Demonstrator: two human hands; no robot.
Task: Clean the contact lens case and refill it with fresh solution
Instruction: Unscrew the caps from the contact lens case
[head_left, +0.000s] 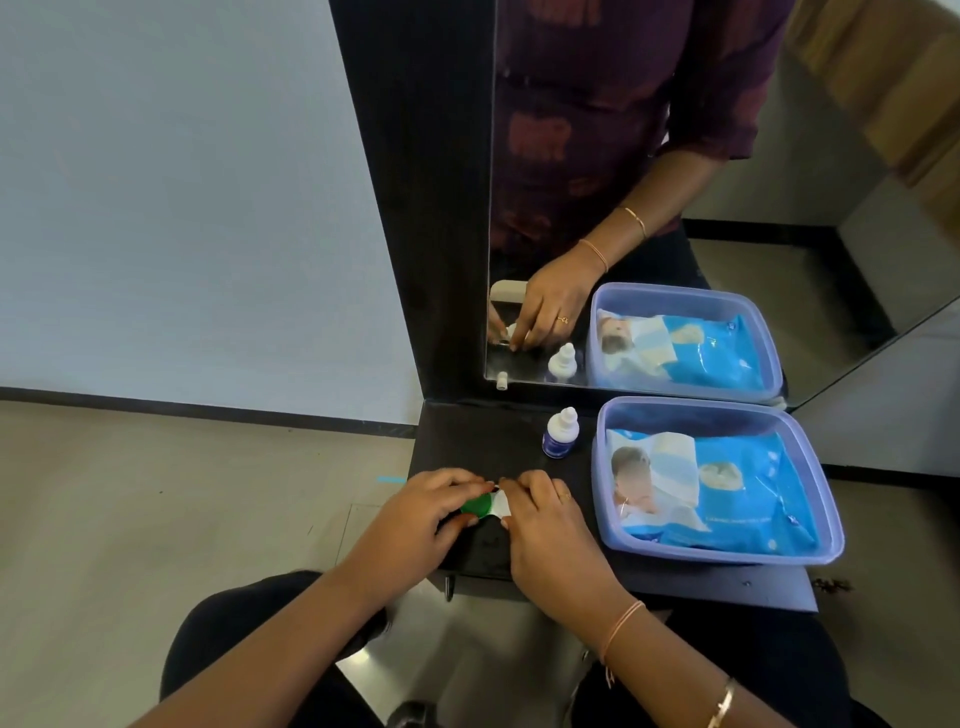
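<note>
From the head camera, you held the lens case (488, 505) in both hands, in front of the bottle (560, 434) and a little to its left. Its long axis ran left to right, green cap leftward. Your left hand (421, 519) curled around the green end; your right hand (545, 525) pinched the white end. The tub (691, 406) sat right of the bottle.

Print on the wipes pack (727, 493) and small bottle (560, 439) is too blurred to read
</note>
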